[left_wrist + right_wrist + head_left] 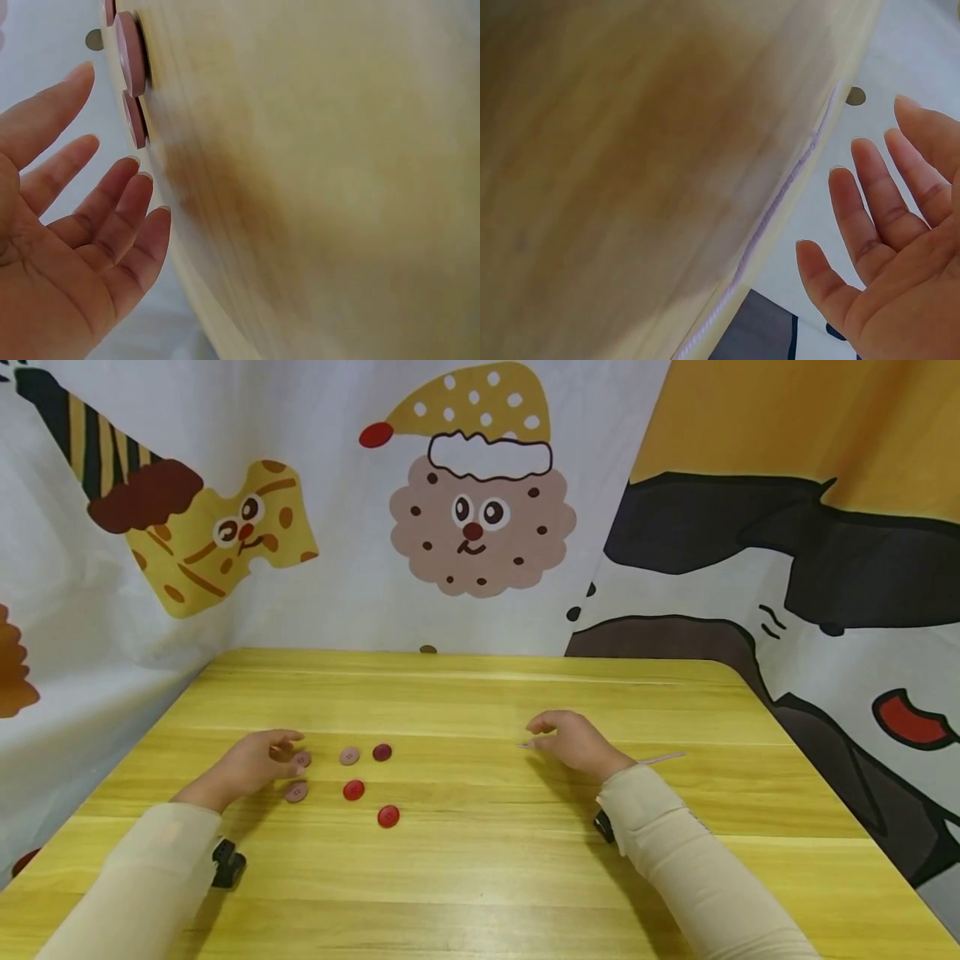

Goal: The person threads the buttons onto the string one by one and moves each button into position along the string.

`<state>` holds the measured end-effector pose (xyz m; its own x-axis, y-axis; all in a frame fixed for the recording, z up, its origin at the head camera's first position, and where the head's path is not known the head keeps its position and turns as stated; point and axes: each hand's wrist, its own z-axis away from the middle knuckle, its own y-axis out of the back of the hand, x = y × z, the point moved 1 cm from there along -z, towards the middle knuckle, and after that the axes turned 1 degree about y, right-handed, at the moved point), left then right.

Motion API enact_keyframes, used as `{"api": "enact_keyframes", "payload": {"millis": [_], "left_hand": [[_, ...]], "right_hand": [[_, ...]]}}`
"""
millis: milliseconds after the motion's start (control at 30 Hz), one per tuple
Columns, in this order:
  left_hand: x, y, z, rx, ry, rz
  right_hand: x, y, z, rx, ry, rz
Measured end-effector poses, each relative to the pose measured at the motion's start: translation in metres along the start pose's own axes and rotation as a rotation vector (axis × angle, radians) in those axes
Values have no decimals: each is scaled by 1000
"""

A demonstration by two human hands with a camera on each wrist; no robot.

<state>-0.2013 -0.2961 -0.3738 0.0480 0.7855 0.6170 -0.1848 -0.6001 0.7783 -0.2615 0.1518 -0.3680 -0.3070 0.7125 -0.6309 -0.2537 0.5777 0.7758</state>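
On the near side of the counter: 2 cream sleeves, pers. otherwise out of view; blk. device at L wrist, similar at R.

Next out, L of ctr.: buttons, qty. 6, lying flat & apart. Nearer red button; 2nd red button; lower pink button; pink button by the fingertips, partly hidden; 3rd pink button; dk. red button. Prob. light, stiff, smooth, apt to skid; best taken by the rim, thumb vs. fingertip.

L hand: beside the pink pair, fingers loosely bent, grasping nothing; contact w/ a button, can't tell.

R hand: R of ctr., fingers relaxed & spread, grasping nothing, above the cord.

Cord: qty. 1, lilac, twisted look, laid out nearly straight on the counter; in head view its mid-length is hidden by R hand & wrist, ends showing either side. Prob. v. light, soft, limp, won't push; pinch close to an end.

Surface: yellow wood-grain, flat, slight sheen, soft shadows under both arms; far corners rounded.

Bkgd.: hanging cloth, white, w/ cartoon prints, incl. cheese slice & cookie in spotted cap; blk. & ochre areas at R.
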Motion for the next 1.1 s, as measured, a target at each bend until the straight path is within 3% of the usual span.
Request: {"api": "enact_keyframes", "payload": {"millis": [467,767,1100], "left_hand": [[-1,1,-6,-36,3,-65],[0,-1,-9,-41,-21,-125],[-1,-1,-12,-44,-51,-124]], "right_hand": [[4,-4,-8,-37,-69,9],[1,-5,-8,-65,-38,-2],[0,-6,-11,-83,-57,51]]}}
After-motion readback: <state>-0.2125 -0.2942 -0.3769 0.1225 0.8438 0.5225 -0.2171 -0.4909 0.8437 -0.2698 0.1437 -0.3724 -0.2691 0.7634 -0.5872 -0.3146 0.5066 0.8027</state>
